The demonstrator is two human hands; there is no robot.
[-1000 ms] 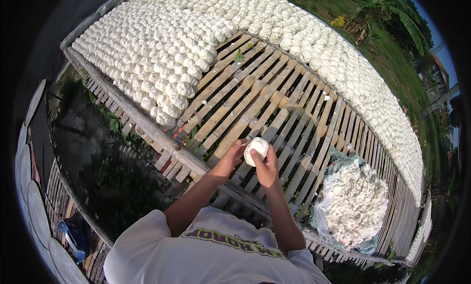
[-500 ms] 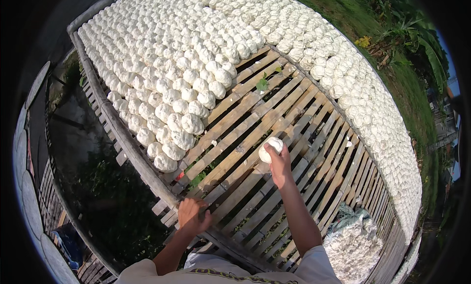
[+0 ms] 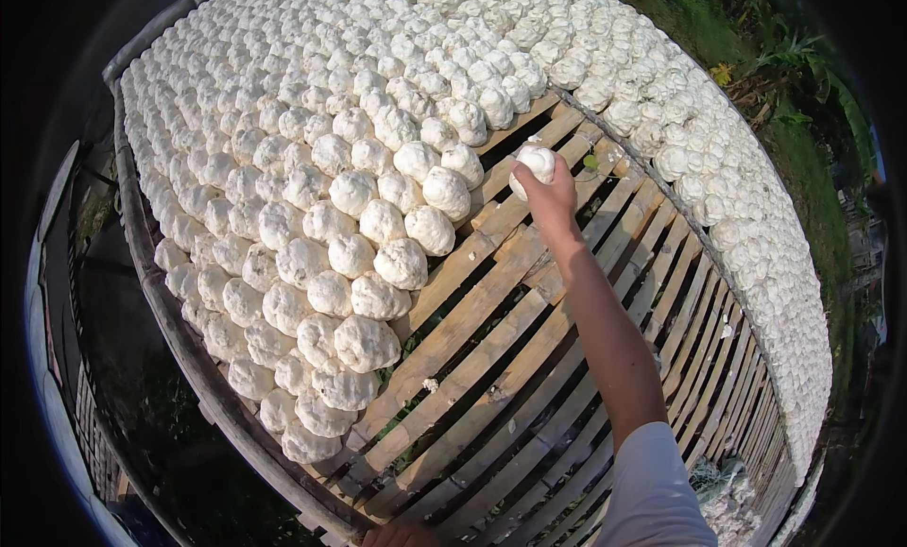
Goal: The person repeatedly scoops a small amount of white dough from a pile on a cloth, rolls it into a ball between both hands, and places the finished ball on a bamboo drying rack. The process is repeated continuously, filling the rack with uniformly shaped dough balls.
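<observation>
My right hand (image 3: 552, 190) is closed around a smooth white dough-like ball (image 3: 536, 165), with the thumb across its near side. It is stretched out over the bamboo slats, just right of the closest white balls (image 3: 444, 192) in the laid rows. Only a sliver of my left hand (image 3: 402, 536) shows at the lower edge, by the corner of the wooden rail (image 3: 203, 353); its fingers are mostly cut off. Lumpy white balls (image 3: 283, 226) sit packed side by side across the left and far part of the slatted rack (image 3: 510, 367).
Another long bed of white balls (image 3: 746, 235) runs along the right, beyond a thin divider pole (image 3: 661, 183). A bag of white lumps (image 3: 727, 500) lies at the lower right. Gaps run between the slats. Grass and leafy plants (image 3: 803, 103) grow beyond.
My right hand has reached farther forward with the white ball, toward the far end of the bare slats. The view has shifted forward, leaving my left hand nearly out of frame.
</observation>
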